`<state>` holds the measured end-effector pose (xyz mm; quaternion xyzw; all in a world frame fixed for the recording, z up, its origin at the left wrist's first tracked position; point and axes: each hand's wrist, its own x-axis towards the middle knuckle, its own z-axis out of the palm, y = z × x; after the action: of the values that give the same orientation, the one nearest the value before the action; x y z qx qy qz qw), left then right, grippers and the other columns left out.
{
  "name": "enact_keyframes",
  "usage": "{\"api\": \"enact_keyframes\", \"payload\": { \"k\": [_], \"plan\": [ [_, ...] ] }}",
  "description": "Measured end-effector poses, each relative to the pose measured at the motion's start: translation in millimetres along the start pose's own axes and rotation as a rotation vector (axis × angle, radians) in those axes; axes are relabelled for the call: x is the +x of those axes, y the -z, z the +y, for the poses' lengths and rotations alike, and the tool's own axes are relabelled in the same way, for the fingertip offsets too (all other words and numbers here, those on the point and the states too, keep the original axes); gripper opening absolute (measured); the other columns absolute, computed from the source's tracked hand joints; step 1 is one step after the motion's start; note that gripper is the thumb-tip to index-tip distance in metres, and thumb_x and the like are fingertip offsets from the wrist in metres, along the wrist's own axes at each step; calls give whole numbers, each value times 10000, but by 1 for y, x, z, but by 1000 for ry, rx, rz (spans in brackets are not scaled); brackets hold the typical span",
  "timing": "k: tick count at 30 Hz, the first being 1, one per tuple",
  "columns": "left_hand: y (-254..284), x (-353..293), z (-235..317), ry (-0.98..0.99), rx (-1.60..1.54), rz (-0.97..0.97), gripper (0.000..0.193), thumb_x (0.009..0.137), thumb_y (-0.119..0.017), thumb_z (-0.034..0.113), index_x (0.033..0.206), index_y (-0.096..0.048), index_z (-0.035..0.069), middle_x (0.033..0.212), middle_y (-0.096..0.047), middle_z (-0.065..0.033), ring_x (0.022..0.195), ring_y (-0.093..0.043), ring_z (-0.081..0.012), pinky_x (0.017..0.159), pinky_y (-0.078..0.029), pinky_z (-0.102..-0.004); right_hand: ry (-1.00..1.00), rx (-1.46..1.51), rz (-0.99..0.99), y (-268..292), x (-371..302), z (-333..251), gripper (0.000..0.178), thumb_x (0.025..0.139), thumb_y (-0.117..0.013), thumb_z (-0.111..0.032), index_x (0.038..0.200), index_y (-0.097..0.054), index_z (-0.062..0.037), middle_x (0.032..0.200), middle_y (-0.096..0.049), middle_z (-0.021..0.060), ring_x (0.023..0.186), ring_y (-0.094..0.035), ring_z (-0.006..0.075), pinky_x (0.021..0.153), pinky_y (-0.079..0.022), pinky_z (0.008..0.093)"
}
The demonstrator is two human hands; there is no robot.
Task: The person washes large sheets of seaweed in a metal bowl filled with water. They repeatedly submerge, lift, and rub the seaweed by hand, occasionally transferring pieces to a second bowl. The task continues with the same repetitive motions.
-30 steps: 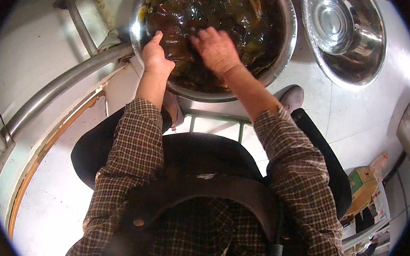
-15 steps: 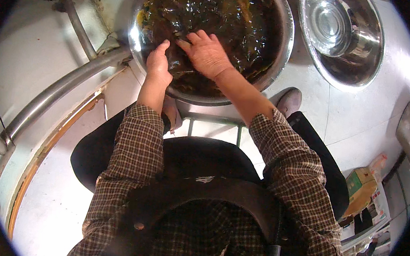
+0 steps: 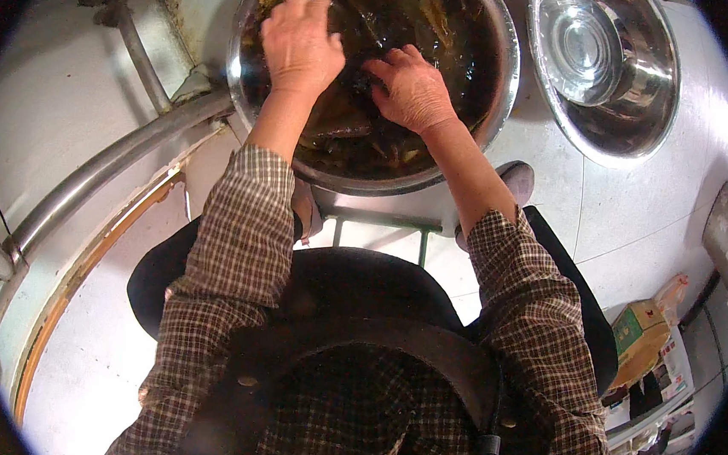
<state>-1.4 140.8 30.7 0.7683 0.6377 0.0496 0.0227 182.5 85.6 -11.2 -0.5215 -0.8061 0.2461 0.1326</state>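
Brown-green leafy seaweed [image 3: 436, 19] lies wet and glossy in a big round metal basin [image 3: 505, 85] between my feet. Over the left side of the basin is my left hand [image 3: 301, 43], back up, slightly blurred, its thumb held apart from the fingers; I make out nothing in it. My right hand [image 3: 412, 86] is near the middle of the basin with fingers bent down. Its thumb and fingertips close on dark seaweed there, and the tips are partly hidden.
A second metal basin [image 3: 653, 88] with a clear round bowl [image 3: 579, 43] inside stands at the far right. Metal tubing [image 3: 86, 176] runs along the left. A green low frame [image 3: 382, 219] is between my legs. A cardboard box [image 3: 639, 341] sits at the lower right.
My left hand has moved farther away and swung from its edge to back up, over the seaweed. My right hand has shifted right and slightly nearer. The seaweed between them has been stirred about.
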Motion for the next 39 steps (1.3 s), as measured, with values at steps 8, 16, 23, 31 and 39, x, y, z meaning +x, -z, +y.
{"api": "enact_keyframes", "payload": {
  "k": [8,16,23,31,39],
  "plan": [
    [-46,13,-21,405,-511,-455,454,936,-627,308,1320,-612,67,1233,-672,-185,1145,-630,-321,999,-470,-386,-179,286,343,10,21,1,351,735,-725,-217,1080,-725,-151,943,-644,112,997,-583,345,827,-540,452],
    [-34,-21,-14,699,-1126,-306,502,922,-603,161,1369,-531,-55,1277,-642,-210,1180,-606,-295,1021,-454,-366,-131,-19,84,-39,33,-26,306,853,-606,-136,1156,-645,-157,1055,-594,104,1052,-562,330,848,-521,433],
    [-1,-33,-30,998,-1296,-177,798,900,-717,348,1488,-377,-72,1508,-450,-198,1414,-382,-259,1172,-263,-359,-402,-32,138,-12,15,-1,233,859,-612,-121,1086,-661,-122,1031,-614,142,1037,-569,370,858,-512,484],
    [-15,-47,-21,1090,-1364,-306,589,969,-628,363,1407,-521,-16,1445,-521,-123,1321,-446,-223,1127,-316,-367,-162,410,209,-47,42,-54,402,866,-634,-145,1266,-614,-177,1072,-599,139,1058,-552,371,904,-500,464],
    [10,-34,-28,1132,-1479,-128,555,964,-638,347,1355,-547,-35,1401,-553,-142,1327,-461,-259,1138,-317,-383,-295,-178,32,-11,21,-13,233,882,-571,-190,1070,-682,-109,1033,-632,97,1095,-566,313,891,-491,498]
  ]
}}
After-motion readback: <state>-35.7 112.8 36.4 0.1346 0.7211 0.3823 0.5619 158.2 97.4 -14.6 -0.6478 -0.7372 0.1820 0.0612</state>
